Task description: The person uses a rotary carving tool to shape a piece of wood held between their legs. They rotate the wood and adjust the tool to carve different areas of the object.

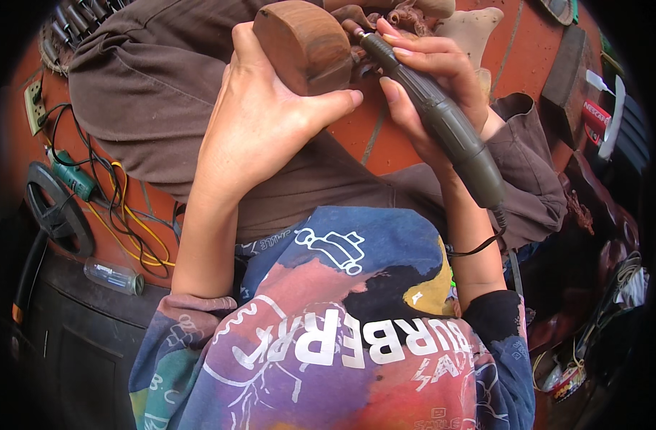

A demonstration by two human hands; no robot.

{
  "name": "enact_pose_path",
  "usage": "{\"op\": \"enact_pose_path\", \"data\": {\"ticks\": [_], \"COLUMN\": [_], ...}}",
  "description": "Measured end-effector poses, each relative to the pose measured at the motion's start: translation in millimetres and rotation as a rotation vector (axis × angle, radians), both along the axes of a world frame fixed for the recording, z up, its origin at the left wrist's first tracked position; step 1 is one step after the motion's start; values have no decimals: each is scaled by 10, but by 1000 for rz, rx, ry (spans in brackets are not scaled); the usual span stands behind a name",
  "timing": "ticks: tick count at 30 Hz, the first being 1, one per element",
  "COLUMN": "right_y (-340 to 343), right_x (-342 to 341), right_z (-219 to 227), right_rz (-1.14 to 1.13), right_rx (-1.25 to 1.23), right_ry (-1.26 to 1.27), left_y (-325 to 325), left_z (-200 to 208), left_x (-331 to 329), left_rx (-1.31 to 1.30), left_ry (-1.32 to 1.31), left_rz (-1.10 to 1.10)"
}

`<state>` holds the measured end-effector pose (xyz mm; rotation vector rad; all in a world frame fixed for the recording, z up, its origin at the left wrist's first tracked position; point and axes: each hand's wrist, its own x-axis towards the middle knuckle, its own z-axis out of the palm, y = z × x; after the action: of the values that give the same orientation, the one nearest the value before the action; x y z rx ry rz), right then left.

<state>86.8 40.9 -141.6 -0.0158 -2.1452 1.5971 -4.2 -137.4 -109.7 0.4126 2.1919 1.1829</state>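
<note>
The wooden block (pixel 305 46), grasped by the left hand (pixel 267 118) at the view's upper middle, lies just left of the rotary tool (pixel 443 118), which the right hand (pixel 446 82) clasps, long axis slanting up-left toward the block; contact cannot be told.

1. and it's two hands in play: one left hand (pixel 263 129), one right hand (pixel 463 75)!
2. wooden block (pixel 306 46), there's one!
3. rotary handpiece (pixel 446 118), just the one!
4. clear bottle (pixel 113 276), one again!
5. socket box (pixel 35 107), one more!
6. dark tool shafts (pixel 66 27), several, too bunched to count!
</note>
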Motion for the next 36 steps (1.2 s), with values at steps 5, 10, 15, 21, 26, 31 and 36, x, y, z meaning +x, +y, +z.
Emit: {"op": "enact_pose_path", "data": {"ticks": [5,10,15,21,26,31,36], "right_y": [-29,-19,-27,-32,-53,-91,-103], "right_x": [-7,11,6,43,37,9,9], "right_z": [23,7,-23,6,25,40,120], "right_rz": [-15,-16,-32,22,-22,-65,-90], "right_rx": [-32,-43,-123,-153,-110,-98,-111], "right_ry": [-14,-25,-23,-33,-40,-30,-107], "left_y": [-24,-8,-8,-11,-5,-13,5], "left_z": [-20,-70,-28,-28,-18,-33,-8], "left_x": [-11,-13,4,2,12,23,13], "left_rx": [16,54,22,33,-8,-16,5], "left_ry": [14,-9,-2,-22,18,53,-43], "left_rz": [-2,18,3,34,1,-6,45]}}
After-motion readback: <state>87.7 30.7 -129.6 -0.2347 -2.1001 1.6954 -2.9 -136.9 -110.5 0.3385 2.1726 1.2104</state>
